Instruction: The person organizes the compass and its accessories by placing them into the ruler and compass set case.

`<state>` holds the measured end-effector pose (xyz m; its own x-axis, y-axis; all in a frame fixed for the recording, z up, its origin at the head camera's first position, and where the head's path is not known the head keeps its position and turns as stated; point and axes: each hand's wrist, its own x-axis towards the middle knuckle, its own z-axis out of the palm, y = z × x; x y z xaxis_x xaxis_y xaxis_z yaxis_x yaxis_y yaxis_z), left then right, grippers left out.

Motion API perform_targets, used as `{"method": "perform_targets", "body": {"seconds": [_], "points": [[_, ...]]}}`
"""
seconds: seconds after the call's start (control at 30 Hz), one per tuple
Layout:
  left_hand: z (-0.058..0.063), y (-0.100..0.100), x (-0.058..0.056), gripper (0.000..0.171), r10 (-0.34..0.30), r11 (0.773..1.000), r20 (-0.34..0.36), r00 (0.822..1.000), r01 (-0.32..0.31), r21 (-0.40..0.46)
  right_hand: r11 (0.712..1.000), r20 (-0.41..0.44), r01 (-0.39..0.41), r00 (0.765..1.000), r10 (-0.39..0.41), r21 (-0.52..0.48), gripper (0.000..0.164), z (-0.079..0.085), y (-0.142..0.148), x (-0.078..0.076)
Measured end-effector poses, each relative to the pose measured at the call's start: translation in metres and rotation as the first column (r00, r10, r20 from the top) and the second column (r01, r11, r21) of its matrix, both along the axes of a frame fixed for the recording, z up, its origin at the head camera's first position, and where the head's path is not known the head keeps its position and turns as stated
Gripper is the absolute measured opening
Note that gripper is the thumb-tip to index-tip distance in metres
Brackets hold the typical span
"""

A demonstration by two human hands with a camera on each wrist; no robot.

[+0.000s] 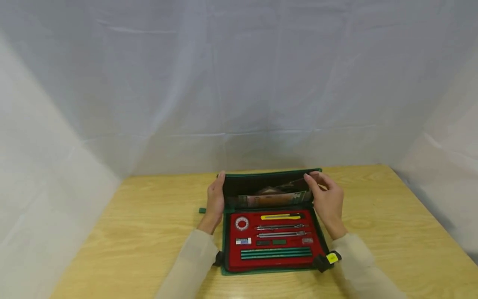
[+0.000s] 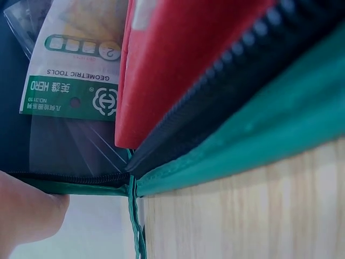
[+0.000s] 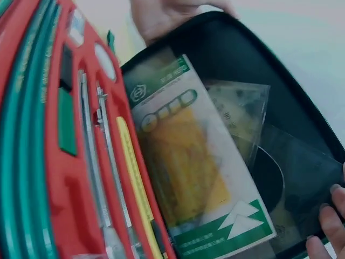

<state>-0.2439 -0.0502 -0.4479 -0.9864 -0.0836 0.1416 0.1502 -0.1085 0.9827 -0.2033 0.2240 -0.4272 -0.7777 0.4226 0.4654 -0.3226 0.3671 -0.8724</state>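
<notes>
A green zip case lies unzipped, its lid raised at the back. My left hand grips the lid's left edge, thumb on the rim. At the lid's right corner, my right hand pinches what looks like a clear plastic sheet inside the lid; its exact grip is partly hidden. A geometric tools packet with yellowish contents leans in the lid, with a smaller clear packet behind it. The red tray holds green pencils, two metal compasses and a yellow cutter.
Also in the tray are a white ring-shaped piece, an eraser and small dark green blocks. The case sits on a wooden table, near its back edge. White cloth hangs behind and at both sides.
</notes>
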Motion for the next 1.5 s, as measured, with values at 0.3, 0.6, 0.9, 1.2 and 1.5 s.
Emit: {"method": "perform_targets", "body": {"seconds": [0.3,0.6,0.9,1.2,1.5], "points": [[0.003,-0.001,0.008,0.057,-0.041,0.999,0.041,0.998,0.043,-0.032,0.999,-0.181,-0.034,0.983,0.038,0.028,0.012,0.025,-0.011,0.013],[0.0,-0.003,0.005,0.061,-0.016,1.0,0.004,1.0,0.016,-0.016,0.996,-0.132,-0.042,0.991,0.031,-0.083,0.031,-0.002,-0.007,0.002],[0.004,-0.012,0.003,0.064,-0.03,0.998,-0.002,1.0,0.029,-0.05,0.996,0.131,-0.037,0.99,0.048,-0.084,0.034,-0.001,-0.003,-0.001],[0.003,-0.02,0.002,0.071,-0.029,0.997,0.032,0.999,0.031,-0.065,0.999,0.15,-0.016,0.989,0.01,0.042,0.039,-0.002,-0.002,0.005],[0.004,-0.024,0.005,0.07,-0.018,0.996,0.028,0.999,0.02,-0.082,0.994,-0.002,-0.025,1.0,0.026,0.109,0.029,0.008,0.02,0.001]]}}
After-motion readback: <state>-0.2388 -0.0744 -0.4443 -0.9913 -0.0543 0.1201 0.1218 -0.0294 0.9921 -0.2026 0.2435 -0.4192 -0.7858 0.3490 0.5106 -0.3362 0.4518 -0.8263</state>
